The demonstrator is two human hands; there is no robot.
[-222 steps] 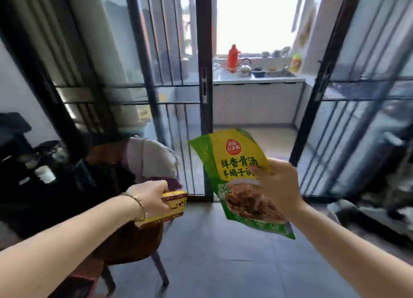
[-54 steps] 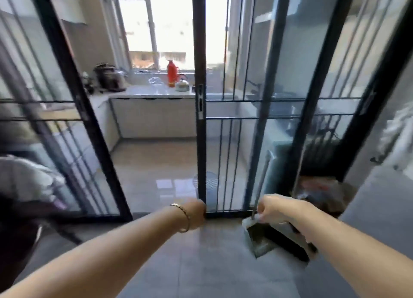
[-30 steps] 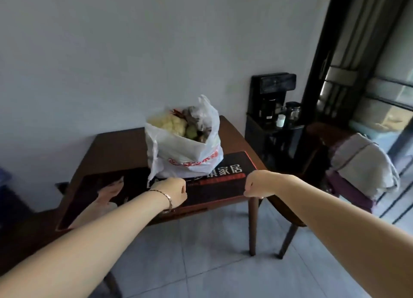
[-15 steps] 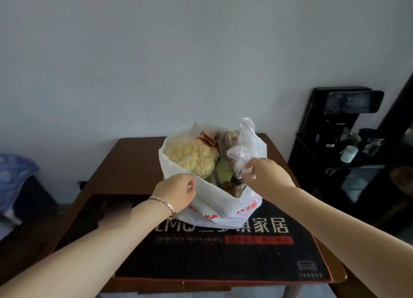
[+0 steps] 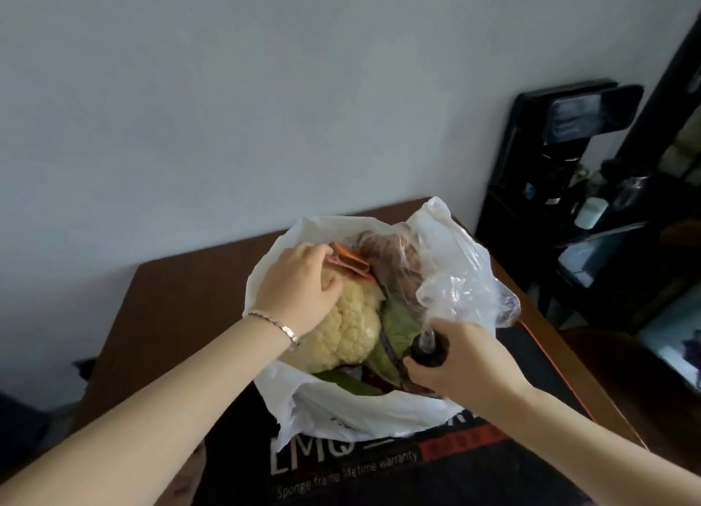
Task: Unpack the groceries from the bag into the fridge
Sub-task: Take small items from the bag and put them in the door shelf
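A white plastic grocery bag [image 5: 364,410] stands open on a brown wooden table [image 5: 182,300]. Inside it lies a pale cauliflower [image 5: 352,327], with green leafy produce [image 5: 398,323], an orange packet [image 5: 349,261] and a brownish item in clear plastic [image 5: 394,262] beside it. My left hand [image 5: 299,289] is in the bag, its fingers curled over the top of the cauliflower. My right hand [image 5: 455,357] grips a dark bottle [image 5: 426,350] by its top at the bag's right side. The fridge is out of view.
A black mat with white lettering [image 5: 360,464] covers the near part of the table under the bag. A black water dispenser [image 5: 569,141] with a white cup [image 5: 591,212] stands to the right. A plain wall rises behind the table.
Both hands were carrying packets, then turned back empty to the table. Since half a second ago my left hand has moved onto the cauliflower and my right has closed on the dark bottle.
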